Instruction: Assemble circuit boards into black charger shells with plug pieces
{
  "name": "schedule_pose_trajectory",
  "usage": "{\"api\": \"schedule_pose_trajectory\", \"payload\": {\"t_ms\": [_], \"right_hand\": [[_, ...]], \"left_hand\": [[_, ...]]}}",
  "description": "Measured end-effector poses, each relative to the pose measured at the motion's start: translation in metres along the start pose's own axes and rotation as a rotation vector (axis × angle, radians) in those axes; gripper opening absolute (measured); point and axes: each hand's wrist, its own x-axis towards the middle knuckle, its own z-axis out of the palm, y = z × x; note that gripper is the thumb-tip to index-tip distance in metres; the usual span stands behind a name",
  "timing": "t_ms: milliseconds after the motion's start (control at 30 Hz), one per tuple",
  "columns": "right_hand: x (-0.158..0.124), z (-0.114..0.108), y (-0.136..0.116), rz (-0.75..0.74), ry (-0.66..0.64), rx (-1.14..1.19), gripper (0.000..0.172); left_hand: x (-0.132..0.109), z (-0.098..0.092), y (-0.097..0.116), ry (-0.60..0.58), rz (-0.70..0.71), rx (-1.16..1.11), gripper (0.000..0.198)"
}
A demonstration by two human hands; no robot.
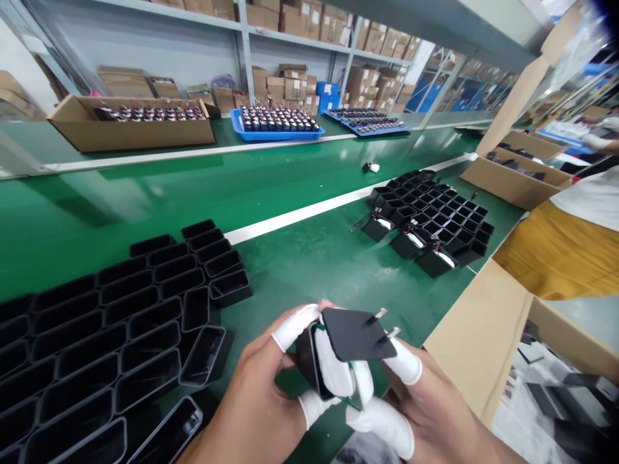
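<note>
Black housing (305,361) sits, in the head view, between the two hands above the green bench (309,264), tilted with its mouth turned toward the right hand (430,393). A white-wrapped insert (333,364) is partly inside it, and a flat black cover (355,335) with two metal prongs (393,332) stands askew over the opening, not seated.

What could go wrong, as I judge it: the cover, being skewed, could catch on the rim if pressed, or the white wrapping could bulge and get pinched at the edge. Any wiring behind the cover is hidden; if there is some, a careless twist might strain it. A loose left grip could also let the housing slip.

The left hand (264,380) is curled nearly closed around the housing, forefinger above and thumb below, both in white finger covers. The right hand is partly closed, holding the cover at its near side with the thumb lower down by the insert; its exact contact is partly hidden.
</note>
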Motion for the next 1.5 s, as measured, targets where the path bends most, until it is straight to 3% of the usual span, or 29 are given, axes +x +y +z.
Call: {"api": "schedule_pose_trajectory", "payload": {"t_ms": [167, 400, 533, 667, 800, 933, 1100, 1233, 1333, 1400, 1500], "right_hand": [[0.004, 0.003, -0.002, 0.037, 0.015, 0.052, 0.079], [0.013, 0.009, -0.004, -0.024, 0.103, 0.093, 0.072], [0.013, 0.012, 0.01, 0.111, 0.16, 0.144, 0.062], [0.014, 0.018, 0.02, 0.164, 0.178, 0.205, 0.068], [0.014, 0.031, 0.013, 0.181, 0.196, 0.307, 0.055], [0.019, 0.046, 0.011, 0.32, 0.298, 0.394, 0.049], [0.009, 0.058, 0.03, 0.384, 0.354, 0.237, 0.046], [-0.019, 0.051, 0.042, 0.133, 0.432, -0.156, 0.049], [-0.029, 0.045, 0.044, -0.029, 0.268, -0.425, 0.058], [-0.026, 0.047, 0.043, -0.037, 0.154, -0.544, 0.061], [-0.016, 0.051, 0.042, -0.009, 0.109, -0.675, 0.063]], "left_hand": [[0.0, 0.002, 0.0, 0.047, -0.007, -0.02, 0.075], [0.001, 0.004, 0.009, 0.063, -0.033, -0.083, 0.062], [0.0, 0.004, 0.004, 0.048, -0.036, -0.045, 0.062], [0.001, 0.007, 0.0, 0.119, -0.132, -0.14, 0.056], [0.002, 0.012, -0.004, 0.126, -0.156, -0.142, 0.054], [0.001, 0.021, -0.017, 0.092, -0.212, -0.137, 0.057], [-0.001, 0.03, -0.039, 0.123, -0.264, -0.1, 0.059], [-0.003, 0.029, -0.045, 0.135, -0.231, 0.119, 0.061], [-0.003, 0.027, -0.047, 0.11, -0.163, 0.336, 0.056], [-0.004, 0.026, -0.049, 0.102, -0.123, 0.384, 0.05], [-0.004, 0.027, -0.054, 0.108, -0.098, 0.405, 0.055]]}}
